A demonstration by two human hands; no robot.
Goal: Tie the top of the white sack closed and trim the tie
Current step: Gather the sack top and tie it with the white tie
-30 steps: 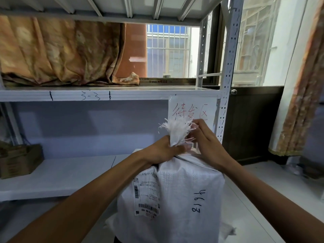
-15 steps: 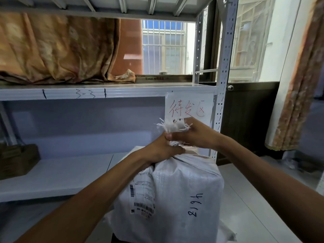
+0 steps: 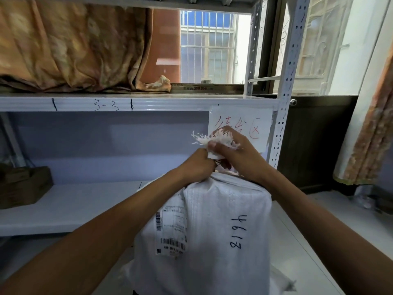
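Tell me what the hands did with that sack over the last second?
The right hand moved from the right side of the frayed top of the white sack across its front and now grips that tuft between thumb and fingers. The left hand kept holding the neck just below; the sack stayed upright. No tie is visible.

The sack (image 3: 214, 231) is white, woven, with black numbers; the curtain (image 3: 70, 45) mottled orange-brown; the shelf (image 3: 63, 203) white; the paper sign (image 3: 244, 120) bears red characters.
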